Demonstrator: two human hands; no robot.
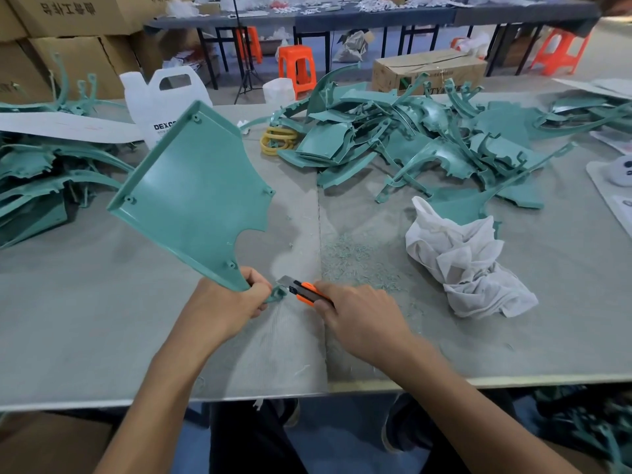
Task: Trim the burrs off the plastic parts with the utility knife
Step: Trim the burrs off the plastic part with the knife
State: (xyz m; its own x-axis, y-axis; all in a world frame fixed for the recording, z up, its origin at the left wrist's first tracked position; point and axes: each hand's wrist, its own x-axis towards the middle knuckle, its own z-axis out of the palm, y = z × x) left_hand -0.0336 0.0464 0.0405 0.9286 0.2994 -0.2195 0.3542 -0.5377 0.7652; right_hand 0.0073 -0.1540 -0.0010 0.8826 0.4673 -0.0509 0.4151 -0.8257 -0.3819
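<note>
**Q:** Where is the part being trimmed, and what holds it?

**A:** The left hand (236,299) has its grip curled round the narrow lower tip of 1 flat teal fan-shaped plastic panel (195,186). The panel's long axis rises up and to the left, away from that grip and above the grey bench (102,319). 1 small teal tab (276,295) juts out to the right of the fingers.

**Q:** And the knife?

**A:** The right hand (359,316) has its grip closed round 1 orange and black utility knife (306,291). Its blade points up and left, just beside the tab. I cannot tell whether they touch. The right hand is the nearer to the burr, so the cut likely runs leftward.

**Q:** What else is there?

**A:** 2 heaps of teal parts, too tangled to count: the right heap (410,142) and the left heap (41,172). Also 1 crumpled white cloth (468,268) and scattered teal shavings (355,258)
</note>
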